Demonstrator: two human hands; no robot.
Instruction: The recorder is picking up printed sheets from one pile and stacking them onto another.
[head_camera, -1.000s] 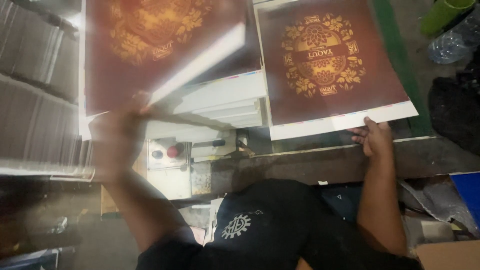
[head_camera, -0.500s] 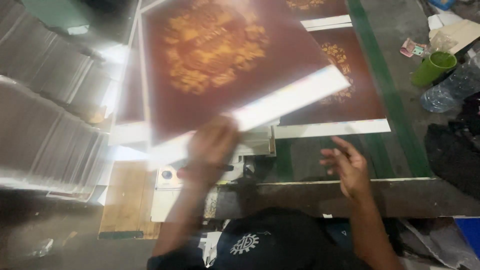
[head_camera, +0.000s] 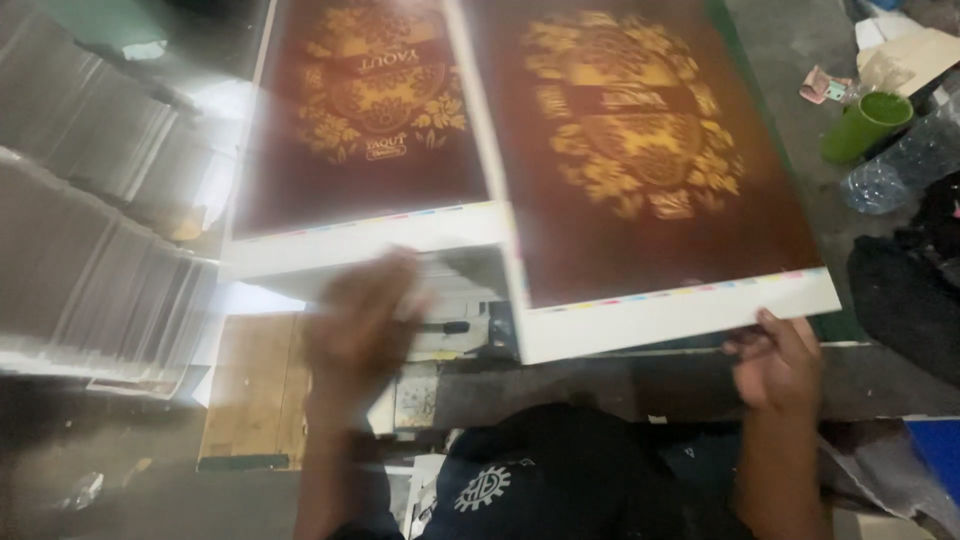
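Observation:
Two large dark red printed sheets with gold ornament lie side by side. My right hand (head_camera: 775, 360) pinches the near edge of the right sheet (head_camera: 640, 170), close to its right corner by the white margin. My left hand (head_camera: 360, 330) is blurred by motion, with fingers apart and nothing in them. It hovers just below the near white margin of the left sheet (head_camera: 370, 130), over a grey control box (head_camera: 450, 330).
Stacks of pale sheets (head_camera: 90, 260) fill the left side. A wooden board (head_camera: 250, 390) lies beside the control box. To the right are a green cup (head_camera: 865, 125), a clear plastic bottle (head_camera: 895, 165) and dark cloth (head_camera: 910, 290).
The sheet my left hand carried has swung to the right and come down there. My left hand has let go and drawn back. My right hand has moved to that sheet's near edge.

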